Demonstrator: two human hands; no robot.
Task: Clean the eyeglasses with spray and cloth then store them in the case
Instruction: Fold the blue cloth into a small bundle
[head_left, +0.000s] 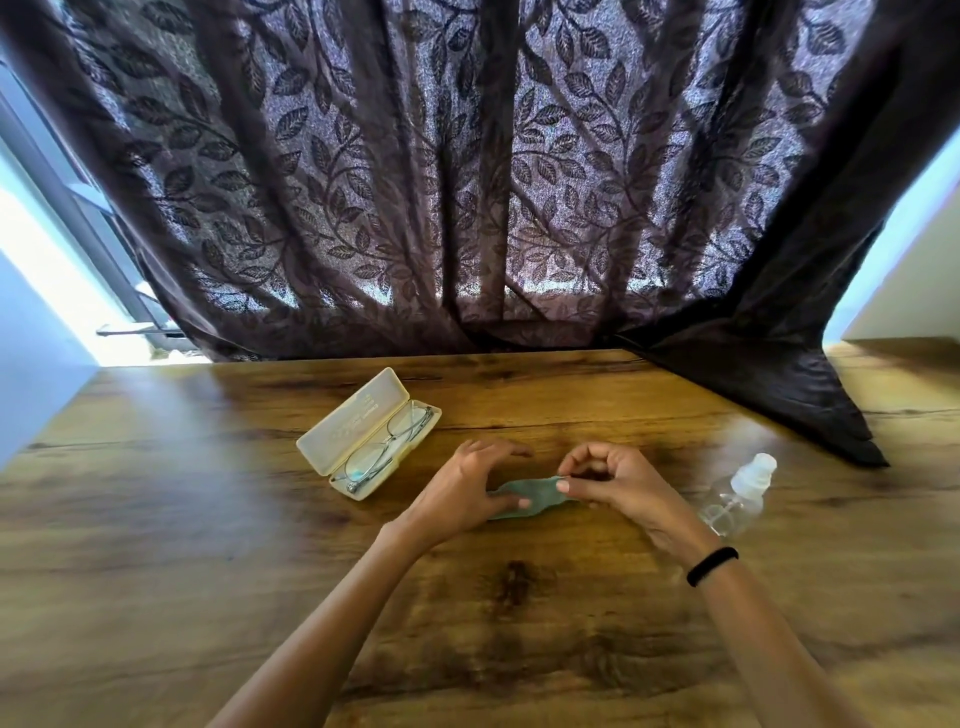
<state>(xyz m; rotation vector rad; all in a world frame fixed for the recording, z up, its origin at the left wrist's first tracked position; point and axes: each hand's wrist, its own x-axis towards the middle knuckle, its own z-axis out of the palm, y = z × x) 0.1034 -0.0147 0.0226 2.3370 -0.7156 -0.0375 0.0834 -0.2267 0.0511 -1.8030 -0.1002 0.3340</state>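
Eyeglasses (385, 447) with thin silver wire rims lie folded inside a pale cream hard plastic case (367, 434), which sits open on the wooden table (208, 519) to the left of the hands, its lid tipped back toward the far left. Near and to the right of the case, a small pale green cleaning cloth (524, 500) lies bunched on the table between the two hands. The left hand (470, 488) rests over the cloth's left end with fingers spread and curved, thumb touching the fabric; it presses rather than grips. The right hand (615, 486) is curled, its thumb and forefinger pinching the cloth's right edge. A black band (711, 565) circles the right wrist. Just right of that hand, a clear plastic spray bottle (737, 496) with a translucent white cap lies on its side, cap pointing toward the far right, partly hidden behind the wrist. Beyond the table's far edge hangs a dark brown sheer curtain (467, 182) patterned with leaves, its right end draped onto the tabletop. Bright daylight shows at both sides of it.
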